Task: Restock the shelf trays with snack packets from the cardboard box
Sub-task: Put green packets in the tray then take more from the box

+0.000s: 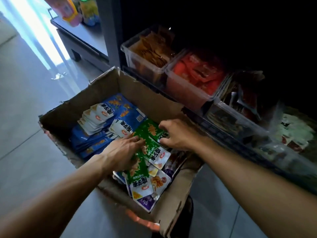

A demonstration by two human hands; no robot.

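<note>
- Green foil snack packets (147, 143) lay in the brown cardboard box (137, 93); left hand (120, 152) gripped some, fingers curled.
- Right hand (176, 134) clawed others; best squared into one stack before lifting, I judged.

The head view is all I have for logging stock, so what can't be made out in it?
- Upper shelves: lost in darkness above the clear trays.
- Rightmost tray: blurred, its packets unreadable, cut by the frame edge.
- Cardboard box bottom: covered by packets.
- Left hand fingers: buried among green packets, grip unclear.
- Right hand: fingertips hidden behind the packets.
- Packet print: too small to read.
</note>
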